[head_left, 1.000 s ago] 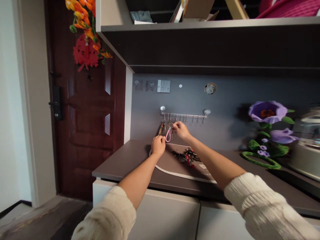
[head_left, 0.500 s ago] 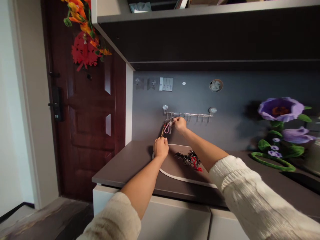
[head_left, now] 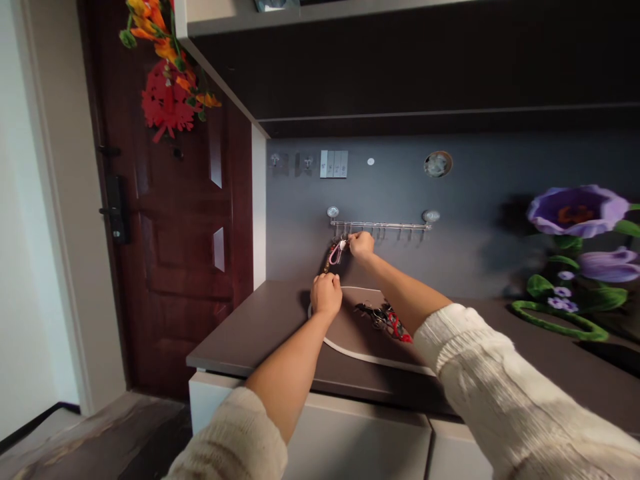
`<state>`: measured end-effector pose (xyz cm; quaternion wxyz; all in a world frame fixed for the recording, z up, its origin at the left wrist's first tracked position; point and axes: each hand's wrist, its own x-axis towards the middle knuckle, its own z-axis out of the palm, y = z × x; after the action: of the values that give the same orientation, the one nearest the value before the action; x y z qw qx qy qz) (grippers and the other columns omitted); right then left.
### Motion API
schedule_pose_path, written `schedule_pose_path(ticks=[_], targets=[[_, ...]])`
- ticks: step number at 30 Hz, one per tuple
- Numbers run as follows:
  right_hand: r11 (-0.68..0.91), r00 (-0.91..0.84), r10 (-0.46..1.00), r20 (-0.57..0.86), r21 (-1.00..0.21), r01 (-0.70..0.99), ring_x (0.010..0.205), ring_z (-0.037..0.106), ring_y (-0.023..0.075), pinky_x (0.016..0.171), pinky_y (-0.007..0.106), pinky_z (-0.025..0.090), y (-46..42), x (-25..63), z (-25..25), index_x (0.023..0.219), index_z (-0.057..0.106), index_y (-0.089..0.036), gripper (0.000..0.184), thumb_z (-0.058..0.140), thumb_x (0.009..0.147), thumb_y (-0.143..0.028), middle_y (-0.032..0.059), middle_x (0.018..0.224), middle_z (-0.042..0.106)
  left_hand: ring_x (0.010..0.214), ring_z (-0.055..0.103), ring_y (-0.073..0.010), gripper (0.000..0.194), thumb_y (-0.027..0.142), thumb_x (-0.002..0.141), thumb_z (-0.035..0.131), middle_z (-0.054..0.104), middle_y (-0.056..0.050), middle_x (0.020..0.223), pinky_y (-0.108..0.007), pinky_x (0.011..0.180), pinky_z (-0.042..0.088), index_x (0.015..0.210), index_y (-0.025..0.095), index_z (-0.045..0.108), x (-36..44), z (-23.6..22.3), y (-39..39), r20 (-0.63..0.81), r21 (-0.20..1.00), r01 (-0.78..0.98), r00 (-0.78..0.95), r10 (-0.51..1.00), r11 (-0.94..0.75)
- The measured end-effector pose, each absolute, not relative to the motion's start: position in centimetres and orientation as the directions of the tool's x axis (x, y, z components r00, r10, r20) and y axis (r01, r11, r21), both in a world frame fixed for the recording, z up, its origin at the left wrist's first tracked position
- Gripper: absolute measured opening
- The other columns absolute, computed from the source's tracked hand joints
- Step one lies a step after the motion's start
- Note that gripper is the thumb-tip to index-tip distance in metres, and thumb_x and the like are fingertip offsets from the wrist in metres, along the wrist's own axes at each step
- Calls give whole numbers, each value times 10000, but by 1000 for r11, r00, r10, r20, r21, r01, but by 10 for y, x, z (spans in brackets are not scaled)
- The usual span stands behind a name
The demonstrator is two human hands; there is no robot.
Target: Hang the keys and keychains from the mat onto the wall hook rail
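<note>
My right hand (head_left: 361,246) is closed just under the left part of a clear hook rail (head_left: 383,225), its fingertips pinching a key ring (head_left: 345,237). A pink loop strap (head_left: 336,253) and a small bright key hang beside those fingertips. Left of them a beaded keychain (head_left: 327,264) slants down from the rail to my left hand (head_left: 327,295). That hand is closed around its lower end, which the fingers hide. Below my right forearm, a pile of keys (head_left: 377,316) with red and black pieces lies on a pale-rimmed mat (head_left: 350,352).
The mat lies on a brown countertop (head_left: 240,327) beneath an overhanging dark cabinet (head_left: 400,73). Purple fabric flowers (head_left: 577,212) stand at the right. On the wall are light switches (head_left: 334,164) and a round hole (head_left: 438,164). A dark red door (head_left: 180,320) is at the left.
My right hand has shifted slightly left and up relative to the rail, and its fingers cover more of the key ring. My left hand stays at the keychain's lower end. The view has tilted slightly.
</note>
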<state>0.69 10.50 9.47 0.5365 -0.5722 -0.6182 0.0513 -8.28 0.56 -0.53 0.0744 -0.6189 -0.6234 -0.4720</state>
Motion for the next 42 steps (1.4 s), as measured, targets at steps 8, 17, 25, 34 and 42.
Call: schedule_pose_path(ticks=[8, 17, 25, 34, 42], targets=[[337, 225, 780, 584, -695, 635, 721, 622, 164, 637, 208, 429, 107, 13, 87, 761, 689, -113, 215, 499, 764, -212, 103, 713, 669, 847, 534, -191, 334, 287, 876, 328, 630, -84, 867, -289, 726, 369, 785, 169, 627, -83, -5, 3, 674, 502, 839, -230, 702, -207], [379, 202, 793, 574, -726, 574, 667, 607, 117, 646, 191, 450, 110, 22, 81, 766, 661, -123, 164, 513, 746, -192, 56, 683, 655, 829, 538, -176, 330, 288, 875, 333, 628, -79, 843, -277, 723, 369, 782, 172, 627, -84, -6, 7, 679, 488, 847, -215, 701, -213], [436, 122, 810, 573, -730, 526, 613, 571, 94, 621, 194, 445, 85, 40, 75, 736, 634, -123, 167, 493, 756, -212, 37, 675, 641, 814, 541, -167, 309, 281, 865, 351, 632, -68, 843, -269, 729, 370, 759, 174, 620, -86, -5, 2, 714, 448, 849, -153, 683, -279], [426, 2, 894, 448, -852, 305, 605, 576, 72, 542, 156, 426, 29, 61, 64, 782, 572, -122, 124, 476, 802, -198, 61, 761, 656, 784, 542, -150, 286, 288, 854, 384, 631, -63, 816, -257, 742, 385, 779, 161, 628, -81, -8, -5, 729, 432, 822, -74, 681, -372], [403, -16, 908, 419, -862, 307, 661, 593, 83, 594, 181, 445, 3, 85, 29, 829, 550, -129, 89, 469, 796, -143, 55, 783, 643, 843, 562, -148, 196, 213, 798, 473, 655, -61, 898, -257, 805, 405, 851, 158, 653, -68, -8, -5, 630, 489, 783, -11, 777, -385]])
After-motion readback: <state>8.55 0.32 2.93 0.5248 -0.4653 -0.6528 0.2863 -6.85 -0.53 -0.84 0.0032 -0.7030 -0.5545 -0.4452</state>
